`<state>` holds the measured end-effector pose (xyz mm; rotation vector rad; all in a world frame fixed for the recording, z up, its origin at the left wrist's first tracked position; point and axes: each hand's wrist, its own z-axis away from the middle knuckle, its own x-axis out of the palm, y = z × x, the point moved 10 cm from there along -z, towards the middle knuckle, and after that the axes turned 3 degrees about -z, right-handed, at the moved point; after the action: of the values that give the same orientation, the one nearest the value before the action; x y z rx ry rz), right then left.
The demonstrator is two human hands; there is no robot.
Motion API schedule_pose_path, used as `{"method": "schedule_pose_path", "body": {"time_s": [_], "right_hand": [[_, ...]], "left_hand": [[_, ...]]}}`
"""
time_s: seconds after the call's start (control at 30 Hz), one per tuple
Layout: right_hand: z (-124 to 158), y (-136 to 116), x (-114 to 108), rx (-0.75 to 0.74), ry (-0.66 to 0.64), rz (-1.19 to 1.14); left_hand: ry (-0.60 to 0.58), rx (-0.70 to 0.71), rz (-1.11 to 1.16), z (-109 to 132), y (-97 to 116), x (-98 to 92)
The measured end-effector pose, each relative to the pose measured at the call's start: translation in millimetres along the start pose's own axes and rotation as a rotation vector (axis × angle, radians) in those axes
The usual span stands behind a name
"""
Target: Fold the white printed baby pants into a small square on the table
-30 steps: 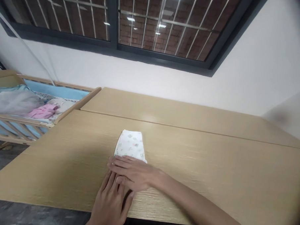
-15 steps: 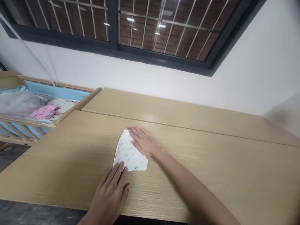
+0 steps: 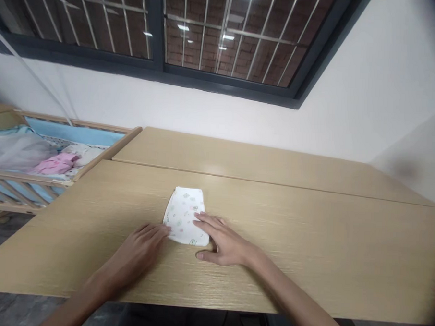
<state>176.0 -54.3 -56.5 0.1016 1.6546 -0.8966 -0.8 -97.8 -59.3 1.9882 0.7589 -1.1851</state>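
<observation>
A small white folded cloth (image 3: 182, 212) printed with little green and pink figures lies flat on the light wooden table (image 3: 307, 253). Its outline is narrower at the top and rounded along the left side. My left hand (image 3: 145, 246) rests at the lower left corner, its fingers side by side and their tips touching the cloth's edge; the thumb is hidden. On the opposite side, my right hand (image 3: 226, 240) is open, with the fingertips lying on the right edge and the thumb spread away below, over the table.
At the left stands a wooden crib (image 3: 95, 162) with blue lining, holding a pink cloth (image 3: 57, 163) and pale bedding. A second wooden surface (image 3: 239, 159) adjoins the table's far side, against the white wall. Above is a dark-framed barred window (image 3: 224, 81).
My right hand has moved down from the cloth's top to its right edge. The upper right of the cloth now lies spread squarer. My left hand has turned sideways at the lower left corner.
</observation>
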Motion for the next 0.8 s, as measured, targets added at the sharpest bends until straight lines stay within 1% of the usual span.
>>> {"method": "schedule_pose_path", "body": {"time_s": [0.07, 0.13, 0.2, 0.3, 0.4, 0.47, 0.57, 0.67, 0.73, 0.8], "right_hand": [[-0.2, -1.3, -3.4, -0.008, 0.071, -0.021], [-3.0, -1.4, -11.3, 0.003, 0.163, -0.048], [-8.0, 2.3, -19.9, 0.042, 0.238, -0.096], [-19.0, 15.4, -28.2, 0.131, 0.292, -0.199], [-30.6, 32.4, -33.5, 0.208, 0.334, -0.268], [-36.8, 44.9, -37.0, 0.258, 0.376, -0.272], [-42.6, 64.9, -40.2, 0.350, 0.435, -0.258], [-44.9, 78.8, -42.9, 0.409, 0.502, -0.279], [-44.3, 82.3, -46.0, 0.427, 0.555, -0.270], [-42.3, 81.8, -49.1, 0.444, 0.596, -0.203]], "left_hand": [[-0.037, -0.168, 0.145, -6.1, -13.3, -4.4], [-0.079, -0.319, 0.295, -8.7, -24.7, -7.2], [-0.118, -0.393, 0.415, -10.5, -30.7, -7.6], [-0.150, -0.405, 0.507, -16.2, -37.8, -2.4], [-0.110, -0.445, 0.532, -28.0, -52.4, 4.1], [-0.081, -0.496, 0.522, -39.9, -63.8, 5.9], [-0.062, -0.542, 0.448, -62.7, -77.7, 0.3], [-0.118, -0.517, 0.370, -85.2, -84.6, -3.3], [-0.179, -0.491, 0.308, -94.9, -87.4, 0.0], [-0.221, -0.470, 0.249, -99.8, -89.8, 5.8]]}}
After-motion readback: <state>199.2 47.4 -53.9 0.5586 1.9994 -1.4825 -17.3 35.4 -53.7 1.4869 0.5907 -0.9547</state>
